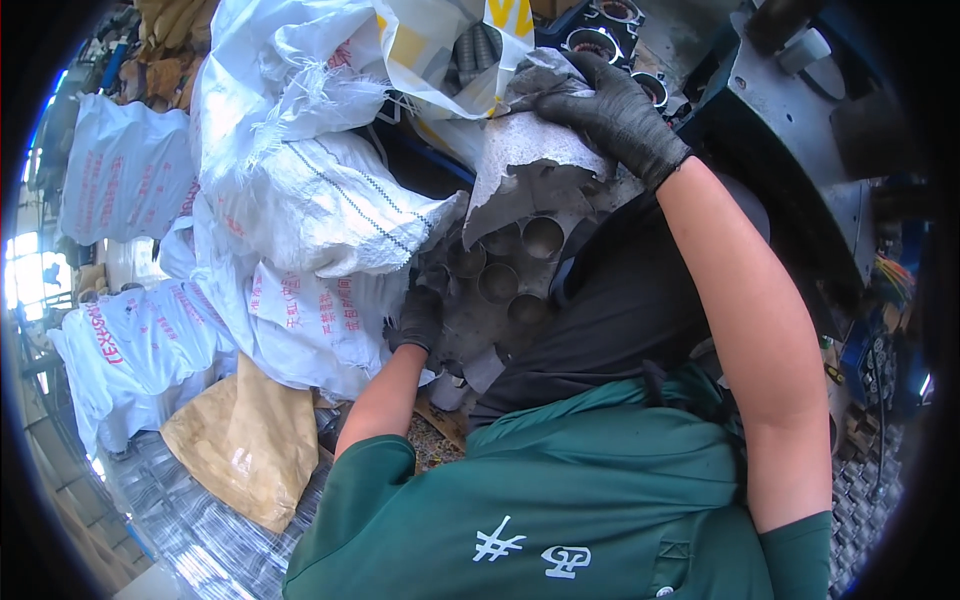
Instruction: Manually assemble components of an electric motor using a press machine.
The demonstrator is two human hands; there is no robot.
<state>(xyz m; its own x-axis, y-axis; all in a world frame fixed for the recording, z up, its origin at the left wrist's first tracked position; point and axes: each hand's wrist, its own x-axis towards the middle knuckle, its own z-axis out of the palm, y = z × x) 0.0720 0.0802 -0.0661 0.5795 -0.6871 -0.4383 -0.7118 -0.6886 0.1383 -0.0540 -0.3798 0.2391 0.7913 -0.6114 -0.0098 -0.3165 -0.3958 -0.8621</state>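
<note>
My right hand [622,118], in a dark glove, is closed on a torn, crumpled grey sheet [535,150], perhaps paper or cardboard. The sheet is lifted at its far side and hangs with a ragged lower edge. Below it lie several round, hollow grey metal parts [497,283], their open ends facing up. My left hand [418,318], also dark-gloved, reaches down at the left side of these parts, against a white woven sack [310,320]. Its fingertips are partly hidden and dark, so their grip does not show.
White woven sacks [125,170] are piled on the left, with a tan bag [250,440] in front. A white and yellow bag [430,60] is at the far side. Motor-like housings [592,42] stand beyond my right hand. A dark machine [790,150] borders the right.
</note>
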